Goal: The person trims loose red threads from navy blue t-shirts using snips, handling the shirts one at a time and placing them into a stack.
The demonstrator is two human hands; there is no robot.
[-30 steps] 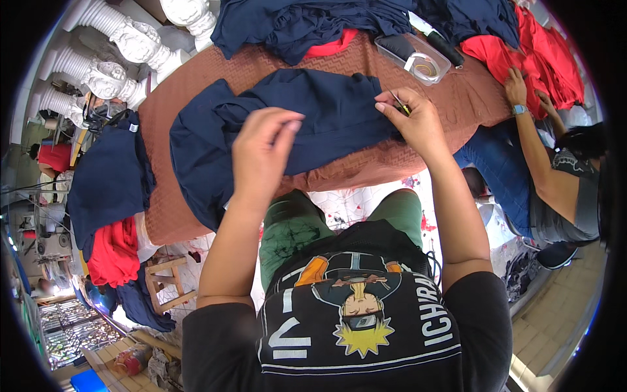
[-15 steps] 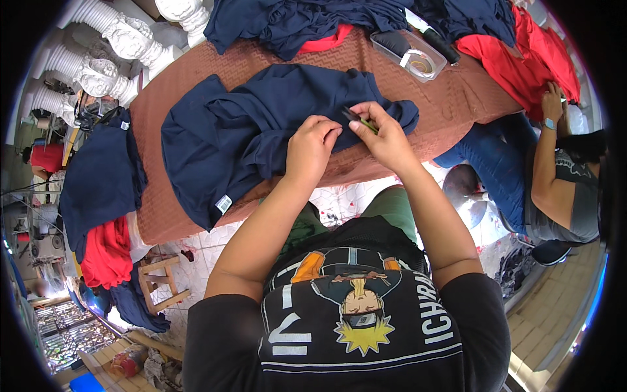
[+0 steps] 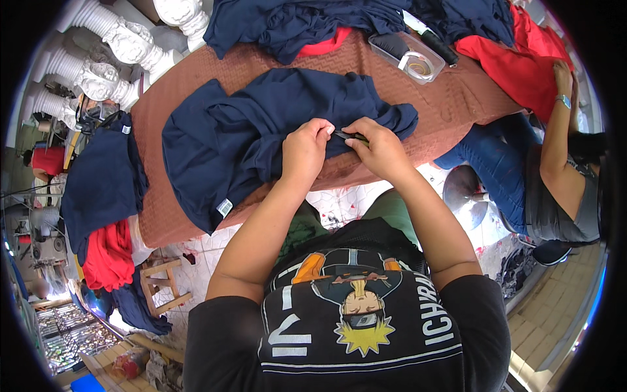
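Observation:
A navy blue garment (image 3: 241, 124) lies bunched across the near side of the table, a white label at its lower left corner. My left hand (image 3: 305, 149) is closed in a pinch over the garment's near edge, apparently on its fabric. Just to its right, my right hand (image 3: 379, 149) grips small thread snips (image 3: 345, 135) with a dark blade and a greenish handle. The snips' tip points left, close to my left fingertips. What exactly lies between the left fingers is too small to make out.
The table has a brown cloth (image 3: 450, 108). A clear plastic box (image 3: 418, 65) holds a tape roll, beside a black-handled knife (image 3: 434, 42). Navy clothes (image 3: 294, 26) are piled at the back. At right a co-worker's hand (image 3: 563, 77) touches red cloth (image 3: 516, 72). A wooden stool (image 3: 163, 287) stands lower left.
My right hand has lowered and moved slightly left, bringing the snips from pointing up to lying level by my left fingers. The co-worker's arm has risen at the red cloth.

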